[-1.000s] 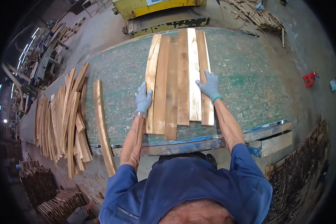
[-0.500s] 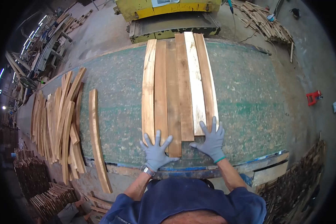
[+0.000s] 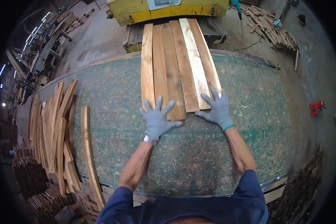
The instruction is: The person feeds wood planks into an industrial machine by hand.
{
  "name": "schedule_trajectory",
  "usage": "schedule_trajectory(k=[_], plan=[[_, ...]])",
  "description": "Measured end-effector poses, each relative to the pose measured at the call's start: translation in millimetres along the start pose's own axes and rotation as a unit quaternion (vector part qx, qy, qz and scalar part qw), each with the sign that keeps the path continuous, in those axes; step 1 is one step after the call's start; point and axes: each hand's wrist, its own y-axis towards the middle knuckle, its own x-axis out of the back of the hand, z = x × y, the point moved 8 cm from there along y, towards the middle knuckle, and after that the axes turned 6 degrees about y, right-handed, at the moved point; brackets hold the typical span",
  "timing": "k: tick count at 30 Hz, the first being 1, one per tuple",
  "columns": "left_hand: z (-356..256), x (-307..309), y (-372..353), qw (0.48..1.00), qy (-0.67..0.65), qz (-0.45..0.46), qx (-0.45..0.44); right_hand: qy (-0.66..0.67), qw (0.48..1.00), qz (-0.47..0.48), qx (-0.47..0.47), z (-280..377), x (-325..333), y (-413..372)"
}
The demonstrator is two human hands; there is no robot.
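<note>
Several wooden boards lie side by side, pointing away from me across the green worktable. Their far ends rest over the dark bed of a yellow machine. My left hand, in a grey glove, has its fingers spread over the near ends of the left boards. With fingers spread too, my grey-gloved right hand presses at the near ends of the right boards, including a pale one. A narrow gap shows between the middle boards.
A pile of wooden strips lies at the table's left, with a single strip beside it. Scrap wood is heaped on the floor at the far right. A red tool stands right of the table.
Both hands have moved forward with the boards, whose far ends now reach over the machine bed. A gap has opened between the middle boards.
</note>
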Motion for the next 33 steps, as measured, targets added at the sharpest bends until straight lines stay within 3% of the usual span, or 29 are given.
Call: schedule_trajectory(k=[7,13,15,28,32,33], plan=[[28.8,-18.5,141.8,0.999,0.036,0.027,0.000,0.008,0.999,0.027,-0.017,-47.6,-59.1,115.8],[57.7,-34.8,246.2,1.000,0.023,-0.008,0.019,-0.106,0.993,0.042,-0.023,-67.6,-93.7,208.2],[64.2,-40.4,258.6,0.998,0.034,-0.030,0.051,-0.114,0.992,0.055,-0.016,-76.4,-107.3,230.9],[80.1,-40.6,318.9,0.997,0.043,-0.066,0.001,-0.158,0.968,0.174,-0.088,-85.2,-135.2,281.9],[89.9,-48.9,329.4,0.996,-0.015,-0.085,-0.027,-0.205,0.964,0.128,-0.110,-73.0,-154.9,287.9],[94.9,-55.3,331.2,0.996,-0.031,-0.077,-0.021,-0.133,0.991,0.026,0.015,-106.2,-188.2,295.1]])
